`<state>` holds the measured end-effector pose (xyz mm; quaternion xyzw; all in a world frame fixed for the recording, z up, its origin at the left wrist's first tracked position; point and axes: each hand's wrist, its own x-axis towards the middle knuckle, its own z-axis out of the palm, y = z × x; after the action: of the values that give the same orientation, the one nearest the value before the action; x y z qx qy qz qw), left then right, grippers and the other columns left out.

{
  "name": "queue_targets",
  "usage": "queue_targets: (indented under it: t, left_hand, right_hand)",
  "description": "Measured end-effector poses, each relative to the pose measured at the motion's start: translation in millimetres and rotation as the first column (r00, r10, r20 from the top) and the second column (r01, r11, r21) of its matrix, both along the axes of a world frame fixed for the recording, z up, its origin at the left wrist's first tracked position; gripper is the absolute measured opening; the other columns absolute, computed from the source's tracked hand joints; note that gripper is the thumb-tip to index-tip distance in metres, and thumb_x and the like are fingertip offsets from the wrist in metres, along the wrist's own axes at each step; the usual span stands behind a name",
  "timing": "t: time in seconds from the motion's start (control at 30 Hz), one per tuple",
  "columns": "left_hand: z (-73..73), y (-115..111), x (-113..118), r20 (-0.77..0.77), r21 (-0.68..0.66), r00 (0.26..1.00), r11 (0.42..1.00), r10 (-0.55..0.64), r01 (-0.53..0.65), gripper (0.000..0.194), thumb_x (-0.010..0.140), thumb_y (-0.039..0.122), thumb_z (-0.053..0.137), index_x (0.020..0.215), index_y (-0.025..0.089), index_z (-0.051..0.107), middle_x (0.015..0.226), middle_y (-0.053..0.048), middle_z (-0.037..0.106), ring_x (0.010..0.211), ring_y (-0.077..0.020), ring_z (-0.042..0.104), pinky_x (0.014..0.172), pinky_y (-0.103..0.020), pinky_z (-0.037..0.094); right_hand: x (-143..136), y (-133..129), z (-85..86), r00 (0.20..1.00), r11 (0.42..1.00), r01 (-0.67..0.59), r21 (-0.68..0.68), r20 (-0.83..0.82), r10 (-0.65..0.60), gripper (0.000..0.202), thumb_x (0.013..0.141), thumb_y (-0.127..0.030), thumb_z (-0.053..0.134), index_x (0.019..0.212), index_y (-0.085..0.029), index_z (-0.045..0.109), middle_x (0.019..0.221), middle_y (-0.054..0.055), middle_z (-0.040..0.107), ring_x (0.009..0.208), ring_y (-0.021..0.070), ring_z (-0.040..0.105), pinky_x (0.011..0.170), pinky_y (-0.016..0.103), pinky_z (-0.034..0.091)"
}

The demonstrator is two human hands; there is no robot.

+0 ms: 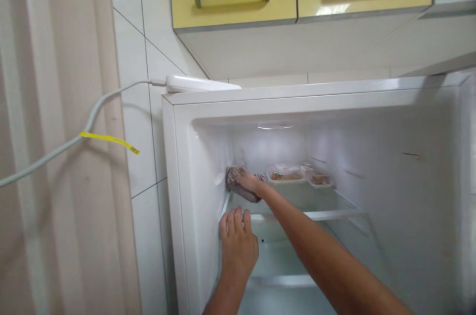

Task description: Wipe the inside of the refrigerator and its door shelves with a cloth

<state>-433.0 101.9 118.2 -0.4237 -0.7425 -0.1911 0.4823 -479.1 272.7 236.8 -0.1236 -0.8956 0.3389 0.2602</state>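
Inside an open white refrigerator (179, 166), my right hand (249, 181) reaches to the back left of the upper glass shelf (293, 197). Its fingers are closed on a brown patterned bag (233, 178), which lies against the left wall; the fingertips are partly hidden, and so are the bag's contents. Lower down, my left hand (239, 243) is at the shelf's front edge near the left wall, with its fingers stretched out and slightly apart. It holds nothing that I can see.
Clear lidded food containers (285, 173) sit at the back of the upper shelf, right of the bag. A lower shelf edge (282, 281) crosses below. On the fridge's top lies a white device (201, 84) with a cable (92, 114). Yellow cabinets (232, 7) hang above.
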Motion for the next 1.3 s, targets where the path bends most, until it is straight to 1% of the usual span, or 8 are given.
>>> queue_targets:
  t: [0.23,0.43,0.63,0.77,0.87,1.0,1.17,1.3]
  left_hand:
    - [8.3,-10.9,4.6,0.005,-0.063,1.0,0.998,0.008,-0.007,0.055,0.073,0.019,0.064,0.128,0.01,0.059,0.133,-0.016,0.06,0.13,-0.0321,0.051,0.12,-0.055,0.032]
    - [22.9,-34.6,14.8,-0.119,-0.208,0.992,0.978,-0.037,0.011,0.061,0.075,0.021,0.062,0.135,0.013,0.057,0.145,-0.018,0.054,0.137,-0.032,0.049,0.115,-0.051,0.04]
    - [105.3,-17.3,26.1,-0.158,-0.439,0.987,0.893,0.039,-0.105,0.035,0.087,0.011,0.046,0.109,0.01,0.073,0.101,-0.017,0.074,0.102,-0.0266,0.066,0.096,-0.044,0.05]
    - [157.5,5.0,7.0,-0.204,-0.507,0.966,0.827,0.158,-0.243,0.043,0.087,0.01,0.045,0.122,0.006,0.069,0.125,-0.023,0.07,0.12,-0.0312,0.061,0.107,-0.045,0.042]
    - [168.8,9.5,-13.5,-0.224,-0.497,0.957,0.823,0.183,-0.274,0.05,0.085,0.011,0.044,0.132,0.008,0.063,0.136,-0.022,0.064,0.133,-0.034,0.052,0.117,-0.051,0.031]
    - [159.2,12.6,-33.9,-0.227,-0.486,0.951,0.822,0.209,-0.297,0.058,0.086,0.01,0.039,0.142,0.004,0.052,0.148,-0.022,0.055,0.147,-0.0353,0.035,0.125,-0.056,0.013]
    - [158.4,33.9,-50.2,-0.177,-0.489,0.954,0.82,0.24,-0.297,0.055,0.085,0.008,0.04,0.137,0.0,0.056,0.146,-0.025,0.055,0.147,-0.0375,0.036,0.125,-0.057,0.012]
    - [164.0,54.5,-62.0,-0.135,-0.454,0.96,0.846,0.245,-0.279,0.055,0.086,0.007,0.039,0.138,0.002,0.056,0.148,-0.023,0.053,0.15,-0.0364,0.032,0.125,-0.056,0.013]
  right_hand:
    - [29.0,-58.1,-1.3,0.935,0.902,-0.19,-0.388,-0.35,0.047,0.063,0.098,-0.051,0.013,0.127,-0.015,0.056,0.101,0.009,0.075,0.086,0.0182,0.072,0.08,0.032,0.058]
    - [39.3,-88.5,29.8,0.921,0.925,-0.195,-0.326,-0.385,0.058,0.046,0.094,-0.044,0.044,0.127,-0.017,0.061,0.132,0.011,0.066,0.123,0.0218,0.059,0.11,0.037,0.042]
    - [71.3,-74.6,59.0,0.933,0.965,-0.171,-0.198,-0.348,0.093,0.038,0.096,-0.037,0.042,0.101,-0.016,0.074,0.114,0.009,0.075,0.112,0.0223,0.063,0.106,0.039,0.044]
    - [92.5,-72.5,68.2,0.896,0.963,-0.241,-0.118,-0.407,0.175,0.035,0.093,-0.037,0.046,0.094,-0.019,0.076,0.105,0.005,0.077,0.106,0.0202,0.066,0.104,0.036,0.047]
    - [114.1,-73.1,60.7,0.854,0.972,-0.204,-0.12,-0.507,0.116,0.038,0.094,-0.036,0.042,0.109,-0.02,0.073,0.122,0.006,0.073,0.118,0.0194,0.062,0.11,0.036,0.043]
    - [158.3,-78.6,-0.1,0.811,0.974,-0.066,-0.216,-0.58,-0.074,0.039,0.093,-0.04,0.043,0.113,-0.018,0.07,0.117,0.011,0.074,0.111,0.0234,0.066,0.098,0.04,0.052]
    - [217.3,-70.1,-142.1,0.78,0.962,0.271,-0.03,-0.578,-0.238,0.03,0.095,-0.03,0.045,0.104,-0.025,0.073,0.103,0.009,0.078,0.099,0.0237,0.072,0.09,0.04,0.059]
    - [253.0,-28.6,-229.8,0.689,0.71,0.626,0.323,-0.655,-0.31,0.031,0.088,-0.02,0.05,0.111,-0.028,0.07,0.103,0.006,0.079,0.093,0.0248,0.074,0.081,0.042,0.062]
